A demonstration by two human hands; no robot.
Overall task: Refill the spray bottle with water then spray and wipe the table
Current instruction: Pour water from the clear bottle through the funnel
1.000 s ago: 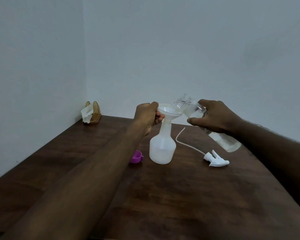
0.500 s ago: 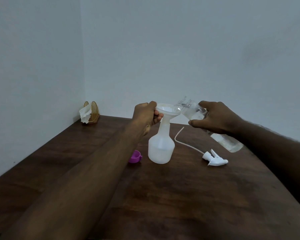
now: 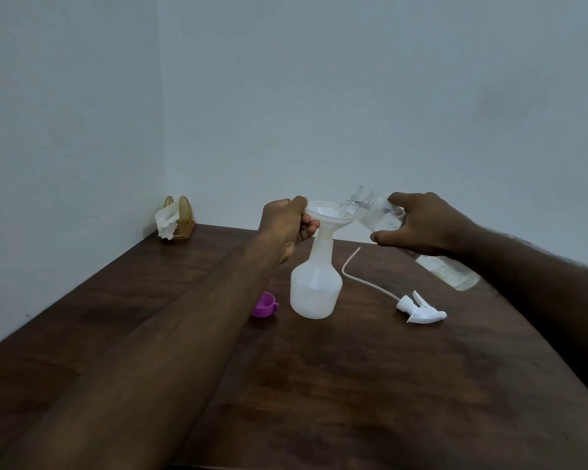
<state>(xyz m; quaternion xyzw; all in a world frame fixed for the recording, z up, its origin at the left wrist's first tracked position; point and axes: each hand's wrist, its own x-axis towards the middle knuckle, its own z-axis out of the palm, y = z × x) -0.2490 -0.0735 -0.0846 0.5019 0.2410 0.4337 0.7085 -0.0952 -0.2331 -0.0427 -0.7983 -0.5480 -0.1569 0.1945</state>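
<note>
Filling our spray bottle near the table's far edge.
Our left hand pinches the light funnel; our right hand wraps the clear bottle, likely slippery and squashy.

Clear bottle, perhaps water-filled, at funnel

A dark wooden table fills a corner between two pale walls. Near its middle a white bottle stands upright. Just left of it lies a purple cap, open side up. To the right, apart from the bottle, a white trigger head lies on its side, its thin tube curving away toward the far edge. In the far left corner stands a golden holder with a tissue.
</note>
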